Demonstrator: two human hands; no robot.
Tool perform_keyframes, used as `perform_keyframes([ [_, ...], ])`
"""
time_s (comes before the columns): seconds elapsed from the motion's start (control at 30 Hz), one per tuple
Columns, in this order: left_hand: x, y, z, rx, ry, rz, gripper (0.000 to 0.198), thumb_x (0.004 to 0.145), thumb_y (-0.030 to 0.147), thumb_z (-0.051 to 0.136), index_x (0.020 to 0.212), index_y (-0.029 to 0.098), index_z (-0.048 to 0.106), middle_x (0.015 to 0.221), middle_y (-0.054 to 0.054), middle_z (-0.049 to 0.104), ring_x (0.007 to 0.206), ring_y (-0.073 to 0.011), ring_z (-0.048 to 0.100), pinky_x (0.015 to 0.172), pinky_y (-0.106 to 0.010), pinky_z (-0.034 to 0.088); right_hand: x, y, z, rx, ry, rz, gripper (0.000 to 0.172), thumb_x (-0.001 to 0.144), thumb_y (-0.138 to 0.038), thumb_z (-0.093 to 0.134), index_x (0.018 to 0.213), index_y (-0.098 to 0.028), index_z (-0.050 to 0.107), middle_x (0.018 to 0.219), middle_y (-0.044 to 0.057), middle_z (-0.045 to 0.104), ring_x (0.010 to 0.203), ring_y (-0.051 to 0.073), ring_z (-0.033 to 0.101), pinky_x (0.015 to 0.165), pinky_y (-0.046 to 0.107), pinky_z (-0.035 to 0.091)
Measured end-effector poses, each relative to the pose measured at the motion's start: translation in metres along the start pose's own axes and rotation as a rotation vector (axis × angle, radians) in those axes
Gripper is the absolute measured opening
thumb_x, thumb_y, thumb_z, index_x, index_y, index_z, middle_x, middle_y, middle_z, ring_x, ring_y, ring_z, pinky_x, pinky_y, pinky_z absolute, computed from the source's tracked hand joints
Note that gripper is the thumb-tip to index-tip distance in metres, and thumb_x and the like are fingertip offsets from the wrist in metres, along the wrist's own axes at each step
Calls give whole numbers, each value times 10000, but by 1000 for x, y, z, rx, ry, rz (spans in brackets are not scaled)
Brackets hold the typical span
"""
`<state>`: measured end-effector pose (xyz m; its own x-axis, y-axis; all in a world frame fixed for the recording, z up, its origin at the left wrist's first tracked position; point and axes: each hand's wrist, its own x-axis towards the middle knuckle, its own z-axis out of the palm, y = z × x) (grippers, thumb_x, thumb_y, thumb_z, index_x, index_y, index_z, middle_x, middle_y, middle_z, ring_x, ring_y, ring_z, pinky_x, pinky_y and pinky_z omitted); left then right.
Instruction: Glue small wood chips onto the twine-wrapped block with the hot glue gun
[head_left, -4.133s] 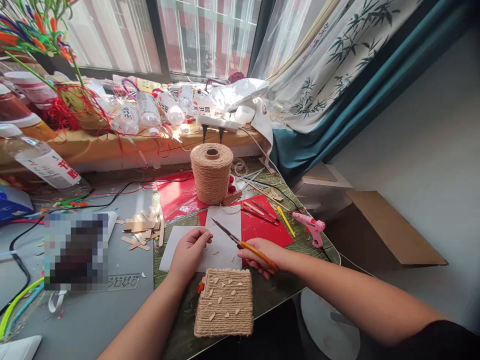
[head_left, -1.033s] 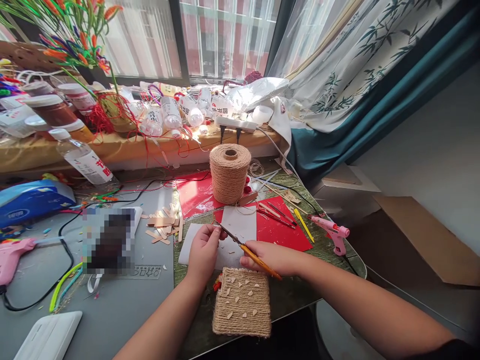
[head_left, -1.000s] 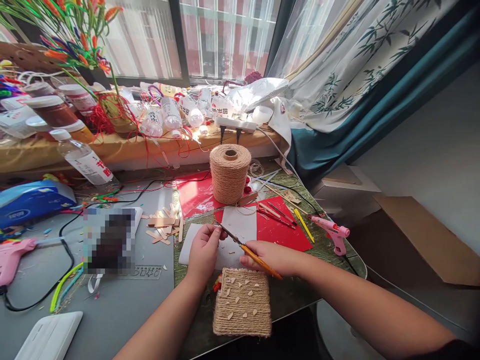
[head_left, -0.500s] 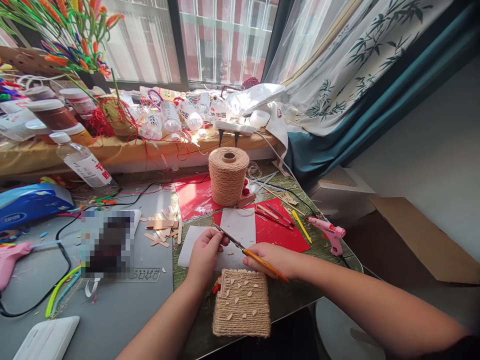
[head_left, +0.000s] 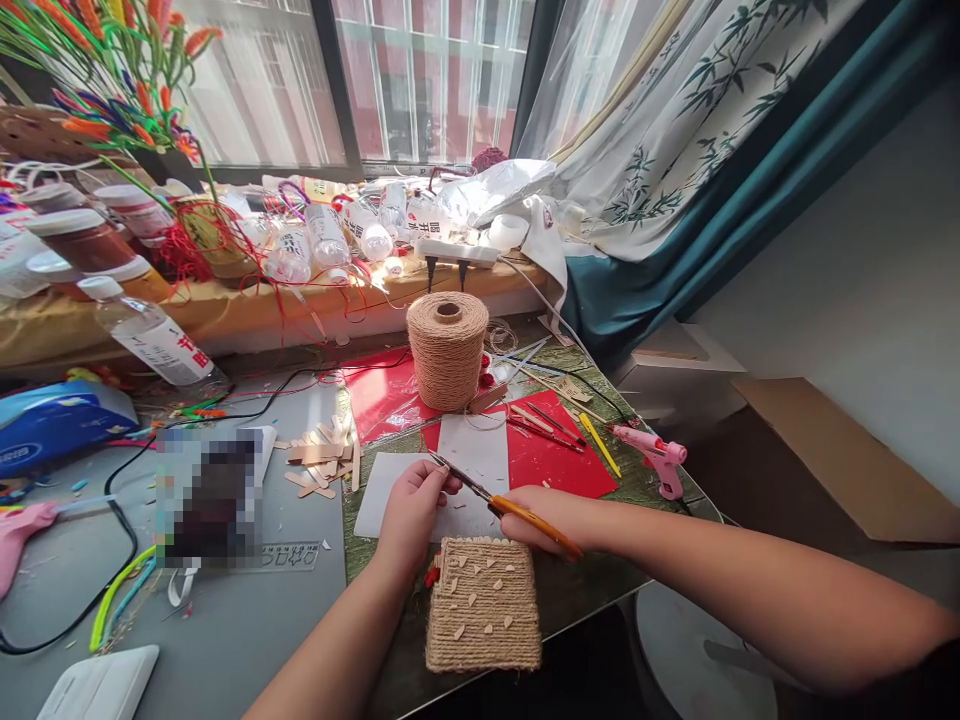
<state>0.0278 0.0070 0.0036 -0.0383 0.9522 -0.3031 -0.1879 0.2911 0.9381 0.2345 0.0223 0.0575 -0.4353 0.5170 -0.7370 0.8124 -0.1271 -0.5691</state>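
Note:
My right hand [head_left: 551, 515] grips orange-handled scissors [head_left: 495, 498], blades pointing up-left toward my left hand. My left hand [head_left: 411, 510] is closed in a pinch at the blade tips, holding something too small to make out. Both hands hover over white paper sheets [head_left: 474, 455] on a red sheet [head_left: 559, 465]. Just below the hands lies a twine-wrapped rectangular panel [head_left: 484, 605] dotted with small pale wooden chips. A large spool of jute twine [head_left: 448, 348] stands upright behind the paper.
A pink glue gun [head_left: 654, 455] lies right of the red sheet, with pencils and sticks [head_left: 559, 425] beside it. Cut wooden stick pieces [head_left: 319, 462] lie left. Bottles, a power strip [head_left: 456, 252] and red wire crowd the sill. A cardboard box [head_left: 847, 460] sits on the floor, right.
The view has shifted slightly. My hands stay over the white paper, the left pinching at the scissor tips; 4 s ago the left hand lay lower on the paper, away from the blades.

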Motion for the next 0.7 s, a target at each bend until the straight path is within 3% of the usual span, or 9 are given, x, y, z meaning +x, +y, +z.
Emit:
perform_keyframes([
  [0.13, 4, -5, -1, -17, -2, 3, 249, 845, 412, 685, 747, 190, 632, 787, -51, 715, 725, -165, 565, 682, -274, 407, 1, -2, -1, -29, 36, 13, 90, 769, -255, 549, 701, -202, 573, 528, -6, 575, 453, 150, 524, 453, 223, 391],
  [0.3, 9, -8, -3, -75, 22, -21, 250, 812, 415, 720, 762, 187, 631, 803, -49, 719, 720, -158, 582, 664, -265, 409, 2, -15, 3, 72, 36, 151, 53, 751, -228, 560, 702, -213, 547, 449, -16, 508, 405, 188, 536, 463, 265, 432],
  [0.4, 11, -9, -4, -97, 15, -20, 259, 818, 426, 722, 781, 186, 630, 824, -49, 716, 763, -163, 601, 670, -260, 417, 6, -15, 5, 113, 43, 140, 72, 744, -228, 576, 693, -221, 526, 423, -28, 466, 382, 191, 518, 444, 274, 435],
  [0.53, 9, -7, -6, -64, 18, 17, 278, 858, 451, 698, 804, 188, 627, 850, -55, 715, 803, -174, 606, 691, -272, 433, 8, -7, 2, 194, 76, 135, 123, 762, -249, 603, 689, -224, 507, 430, -51, 442, 355, 150, 462, 410, 244, 404],
  [0.7, 6, 2, -14, 78, 72, 130, 296, 887, 489, 696, 854, 197, 658, 900, -63, 736, 806, -184, 605, 735, -299, 453, -1, 20, -16, 315, 134, 49, 282, 884, -374, 543, 669, -228, 434, 474, -57, 434, 366, 125, 437, 398, 229, 358],
])
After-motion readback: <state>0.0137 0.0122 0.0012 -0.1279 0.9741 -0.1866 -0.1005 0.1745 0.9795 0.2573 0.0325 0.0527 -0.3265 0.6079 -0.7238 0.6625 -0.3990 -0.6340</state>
